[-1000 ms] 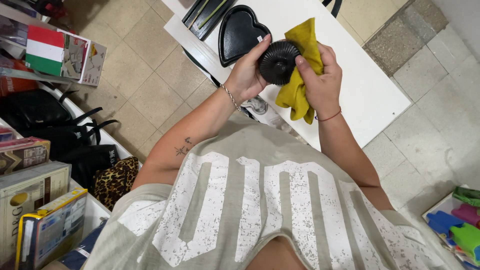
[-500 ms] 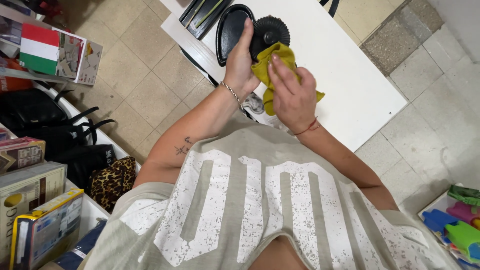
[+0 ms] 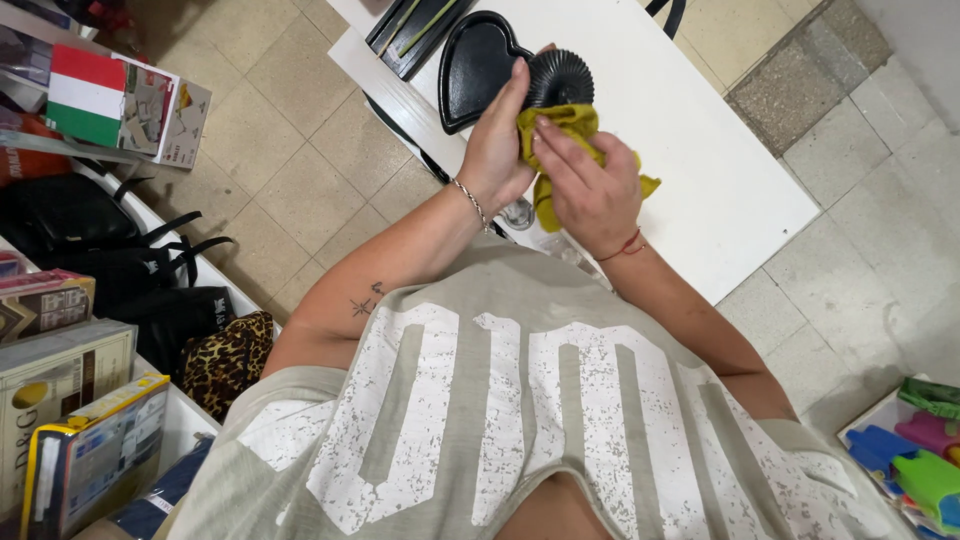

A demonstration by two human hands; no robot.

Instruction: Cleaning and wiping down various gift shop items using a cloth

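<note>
fluted black mould | left hand grips | right hand presses yellow cloth

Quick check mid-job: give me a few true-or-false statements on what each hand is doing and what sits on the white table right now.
1. The left hand grips a small round black fluted mould. True.
2. The right hand presses a blue sponge on the mould. False: it presses a yellow-green cloth.
3. A black heart-shaped pan lies on the white table beside the hands. True.
4. The mould rests flat on the floor tiles. False: it is held up above the table.
5. The left wrist wears a thin bracelet. True.
6. The heart-shaped pan is red. False: it is black.
</note>
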